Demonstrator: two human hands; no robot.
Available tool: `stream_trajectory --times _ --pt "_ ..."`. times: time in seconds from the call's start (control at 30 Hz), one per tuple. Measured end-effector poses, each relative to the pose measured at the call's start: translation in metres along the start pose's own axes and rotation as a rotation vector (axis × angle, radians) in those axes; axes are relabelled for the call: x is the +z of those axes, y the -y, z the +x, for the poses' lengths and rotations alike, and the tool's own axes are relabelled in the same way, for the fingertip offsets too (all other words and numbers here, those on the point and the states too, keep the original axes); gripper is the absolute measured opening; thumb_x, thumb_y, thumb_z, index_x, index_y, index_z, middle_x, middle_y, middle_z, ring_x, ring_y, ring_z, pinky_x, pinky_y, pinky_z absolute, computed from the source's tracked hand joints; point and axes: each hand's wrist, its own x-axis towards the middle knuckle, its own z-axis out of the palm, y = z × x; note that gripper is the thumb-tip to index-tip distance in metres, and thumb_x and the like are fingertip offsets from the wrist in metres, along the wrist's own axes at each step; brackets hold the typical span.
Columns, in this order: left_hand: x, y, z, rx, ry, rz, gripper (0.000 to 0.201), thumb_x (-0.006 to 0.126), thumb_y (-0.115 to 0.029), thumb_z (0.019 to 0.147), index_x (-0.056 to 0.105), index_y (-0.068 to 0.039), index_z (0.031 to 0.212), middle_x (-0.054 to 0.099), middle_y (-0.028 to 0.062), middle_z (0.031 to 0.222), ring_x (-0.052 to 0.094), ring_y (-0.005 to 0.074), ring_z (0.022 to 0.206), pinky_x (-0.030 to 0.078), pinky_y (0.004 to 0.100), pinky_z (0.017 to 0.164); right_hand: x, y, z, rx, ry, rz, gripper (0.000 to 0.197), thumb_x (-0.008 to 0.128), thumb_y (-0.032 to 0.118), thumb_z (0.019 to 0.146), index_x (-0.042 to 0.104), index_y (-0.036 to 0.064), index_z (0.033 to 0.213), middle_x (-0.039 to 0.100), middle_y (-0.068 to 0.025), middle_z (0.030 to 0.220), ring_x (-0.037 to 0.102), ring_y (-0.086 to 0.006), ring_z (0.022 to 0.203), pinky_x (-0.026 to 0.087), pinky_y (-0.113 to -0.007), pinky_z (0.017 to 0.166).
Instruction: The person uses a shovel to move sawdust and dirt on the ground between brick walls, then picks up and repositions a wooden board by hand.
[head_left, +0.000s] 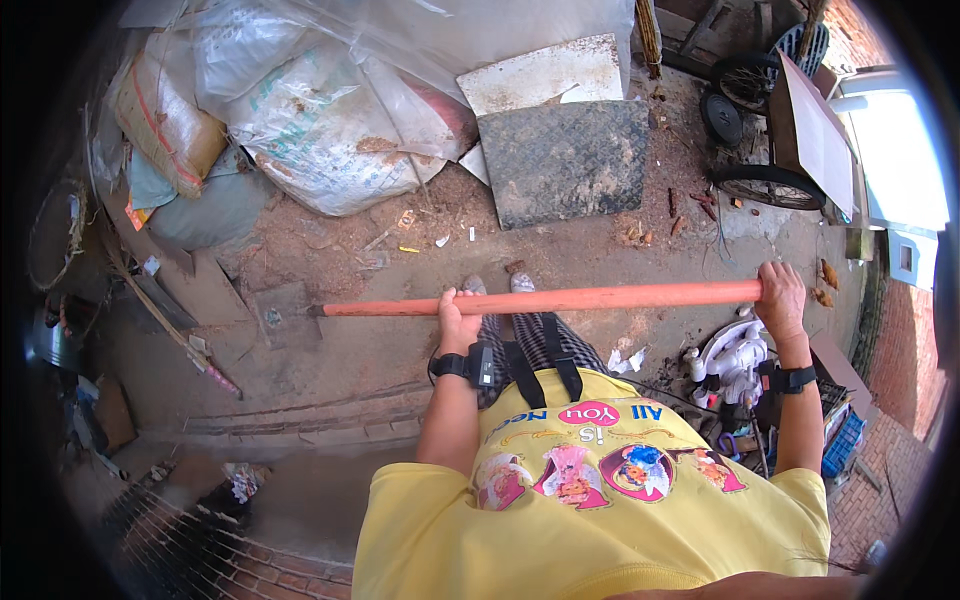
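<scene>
An orange-red pole [610,298] lies level across my front, held in both hands. At its left end a dark collar joins a flat greyish square blade [290,335], so it looks like a shovel; the blade blends with the ground. My left hand [459,320] wraps around the pole left of its middle. Around the pole's right end, my right hand [781,300] is closed. My shoes [522,283] show just beyond the pole.
White sacks [330,130] under plastic sheeting are heaped at the far left. A dark worn board [565,165] lies ahead. At the far right stands a wheeled cart [790,140]. A white fan-like object [735,355] and a blue crate [845,440] sit to my right.
</scene>
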Motion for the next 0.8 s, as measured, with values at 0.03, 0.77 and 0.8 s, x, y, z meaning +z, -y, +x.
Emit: stream_trajectory --times 0.03,0.77,0.8 --pt "0.007 0.001 -0.002 0.011 -0.014 -0.006 0.017 0.045 -0.017 0.08 0.039 -0.008 0.068 0.042 0.0023 0.061 0.045 0.0173 0.06 0.043 0.0368 0.072 -0.022 0.002 0.015 -0.013 -0.08 -0.051 0.014 0.055 0.005 0.062 0.043 0.0068 0.069 0.047 -0.0078 0.069 0.048 -0.0267 0.071 0.039 -0.036 0.063" --pt "0.012 -0.227 -0.082 0.001 0.036 -0.807 0.028 0.053 -0.003 0.072 0.042 0.001 0.098 0.049 0.0121 0.082 0.053 0.0226 0.071 0.05 0.0303 0.06 -0.049 0.034 0.23 -0.164 -0.314 0.106 0.027 0.051 0.009 0.073 0.054 0.0087 0.1 0.054 -0.0077 0.095 0.049 -0.0235 0.097 0.036 -0.035 0.085" --pt "0.011 -0.231 -0.108 0.018 -0.048 -0.891 0.035 0.054 -0.003 0.072 0.039 0.001 0.102 0.048 0.013 0.084 0.053 0.0235 0.073 0.05 0.0308 0.06 -0.022 0.021 0.236 -0.137 -0.262 0.132 0.027 0.051 0.009 0.072 0.054 0.0079 0.099 0.054 -0.0089 0.094 0.049 -0.025 0.095 0.037 -0.037 0.084"
